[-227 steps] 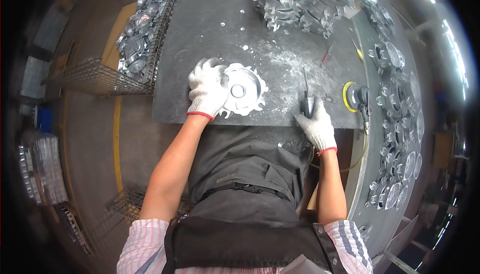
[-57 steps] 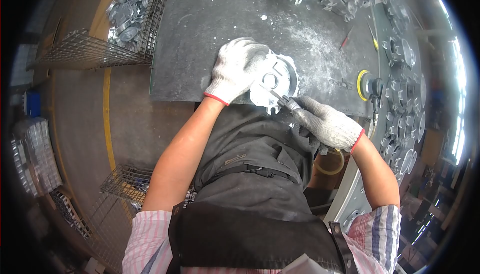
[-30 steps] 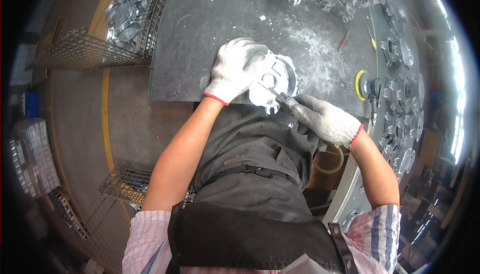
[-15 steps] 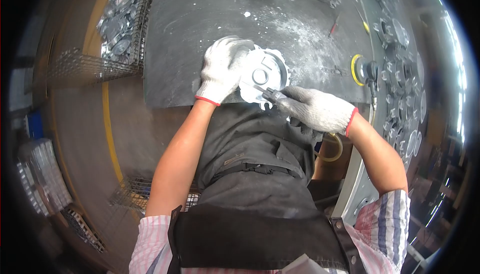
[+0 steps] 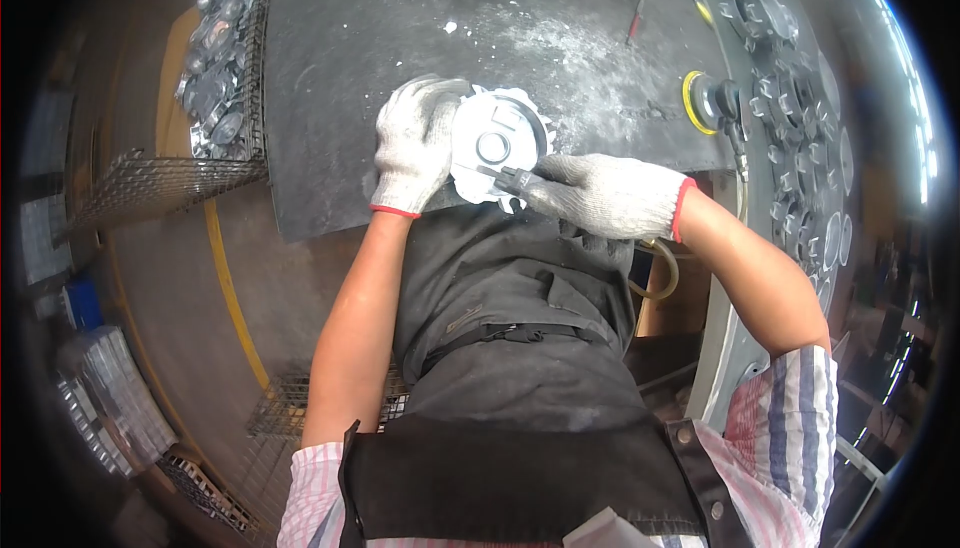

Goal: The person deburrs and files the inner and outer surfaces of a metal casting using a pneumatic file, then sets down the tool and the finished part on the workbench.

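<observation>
Near the front edge of the dark work table [image 5: 340, 138], a round silvery metal casting [image 5: 478, 178] with a notched rim and a raised ring round its centre hole lies in front of me. My left hand [image 5: 420, 138], in a whitish knit glove, is closed on the casting's left side. In my right hand [image 5: 590, 193], gloved alike, is a dark hand tool [image 5: 515, 180] with a slim tip. That tip lies over the casting's lower part; whether it touches the metal I cannot tell. The right fingers curl round the tool, and its rear end is hidden.
A disc sander [image 5: 712, 103] with a yellow rim sits at the right, its hose [image 5: 743, 173] hanging down. Metal castings line the right rack [image 5: 800, 128] and the table's far side. Beyond the left edge stands a wire basket [image 5: 256, 58] of parts. A red-handled tool [image 5: 635, 23] lies farther back.
The whole view has shifted, so the table, casting and both hands appear farther left. Both hands keep their holds, and the tool stays at the casting's lower part.
</observation>
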Action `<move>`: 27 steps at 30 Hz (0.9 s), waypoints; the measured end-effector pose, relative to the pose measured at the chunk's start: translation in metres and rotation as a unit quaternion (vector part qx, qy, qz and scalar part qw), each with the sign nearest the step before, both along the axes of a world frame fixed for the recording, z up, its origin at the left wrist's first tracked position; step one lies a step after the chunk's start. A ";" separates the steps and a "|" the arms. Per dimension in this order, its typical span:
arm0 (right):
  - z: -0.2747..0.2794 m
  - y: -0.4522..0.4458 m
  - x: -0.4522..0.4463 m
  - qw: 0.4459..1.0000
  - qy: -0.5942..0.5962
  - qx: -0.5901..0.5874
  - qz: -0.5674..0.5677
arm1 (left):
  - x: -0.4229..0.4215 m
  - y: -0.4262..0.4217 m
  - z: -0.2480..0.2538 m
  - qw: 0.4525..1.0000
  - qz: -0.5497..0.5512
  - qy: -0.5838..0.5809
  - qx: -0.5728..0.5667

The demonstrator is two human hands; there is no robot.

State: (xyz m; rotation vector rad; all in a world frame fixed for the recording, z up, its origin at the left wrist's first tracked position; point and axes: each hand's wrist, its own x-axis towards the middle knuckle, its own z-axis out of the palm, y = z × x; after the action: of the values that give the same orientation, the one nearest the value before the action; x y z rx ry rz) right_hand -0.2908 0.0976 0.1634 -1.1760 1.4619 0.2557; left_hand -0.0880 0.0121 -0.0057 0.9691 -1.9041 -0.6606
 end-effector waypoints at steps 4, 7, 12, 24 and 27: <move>0.012 -0.006 0.005 1.000 0.006 0.013 0.009 | 0.000 0.001 0.003 1.000 0.000 -0.001 0.002; 0.013 -0.005 0.002 1.000 0.014 0.024 0.014 | -0.001 0.002 0.004 1.000 -0.001 0.001 0.001; 0.011 -0.003 0.004 1.000 0.018 0.001 0.000 | 0.000 0.001 0.002 1.000 -0.003 -0.001 -0.008; 0.004 -0.001 -0.003 1.000 0.010 -0.003 0.015 | -0.001 0.002 0.004 1.000 0.006 0.000 0.001; 0.002 0.006 -0.012 0.999 -0.032 0.001 -0.029 | -0.001 0.002 0.003 1.000 0.003 0.000 0.003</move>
State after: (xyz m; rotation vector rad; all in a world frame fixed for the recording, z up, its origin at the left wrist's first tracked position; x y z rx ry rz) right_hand -0.3027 0.1037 0.1657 -1.1285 1.4383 0.1774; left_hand -0.0891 0.0137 -0.0024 0.9774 -1.8991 -0.6645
